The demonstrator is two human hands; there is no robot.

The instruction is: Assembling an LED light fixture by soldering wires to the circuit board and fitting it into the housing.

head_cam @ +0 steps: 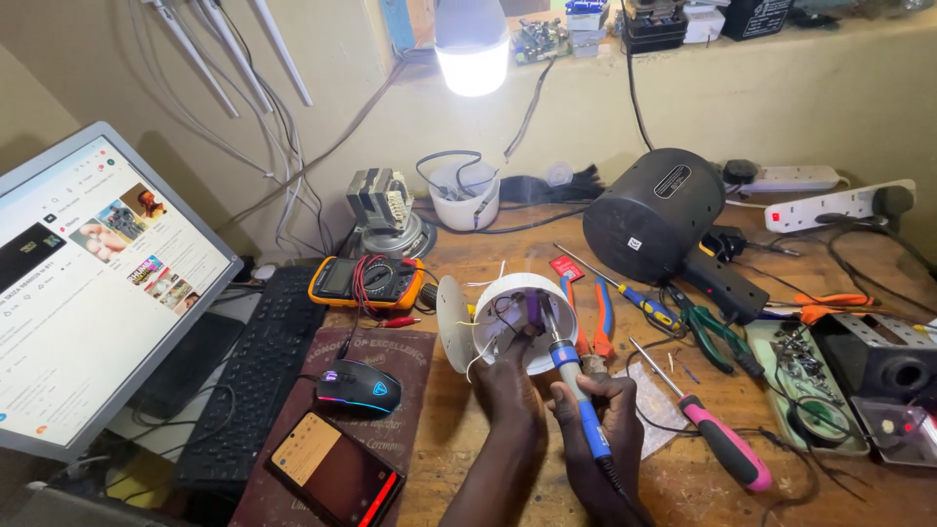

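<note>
My left hand (505, 383) holds a white round lamp housing (508, 303) from below, its open side facing me with wires and a small board inside. Beside it, my right hand (600, 415) grips a blue-handled soldering iron (578, 395), whose metal tip reaches into the housing. A white dome cover (450, 322) lies just left of the housing on the wooden bench.
A pink screwdriver (717, 439), blue-yellow screwdriver (634, 298), orange and green pliers, a black cylindrical speaker (654, 210), multimeter (366, 281), mouse (358, 387), phone (337, 475), keyboard (249, 381) and monitor (88, 283) surround my hands. A lit bulb (472, 44) hangs above.
</note>
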